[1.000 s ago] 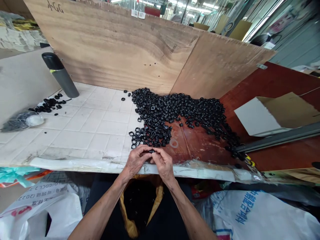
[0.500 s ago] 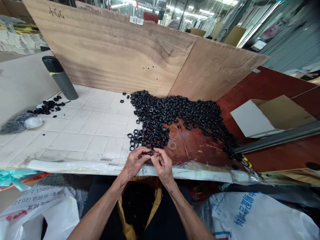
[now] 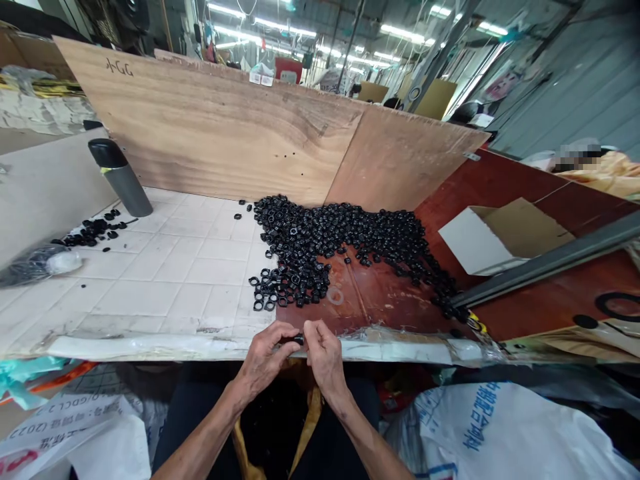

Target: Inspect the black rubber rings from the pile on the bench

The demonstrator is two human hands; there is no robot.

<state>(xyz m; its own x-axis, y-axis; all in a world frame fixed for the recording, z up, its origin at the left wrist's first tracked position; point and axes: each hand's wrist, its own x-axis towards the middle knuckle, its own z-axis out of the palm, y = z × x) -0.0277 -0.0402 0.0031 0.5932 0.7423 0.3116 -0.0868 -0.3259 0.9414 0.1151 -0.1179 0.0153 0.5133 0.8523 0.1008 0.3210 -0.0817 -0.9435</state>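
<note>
Your left hand (image 3: 266, 358) pinches a black part (image 3: 299, 339); your right hand (image 3: 325, 355) is bent beside it, its grip unclear. At 6 o'clock a bag (image 3: 313, 415) holds dark contents, done or not I cannot tell; at 12 to 2, many rings (image 3: 340, 225) lie loose on the bench (image 3: 165, 267).

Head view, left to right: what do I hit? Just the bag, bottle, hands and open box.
Plastic bag → grey bottle → left hand → right hand → open box.
</note>
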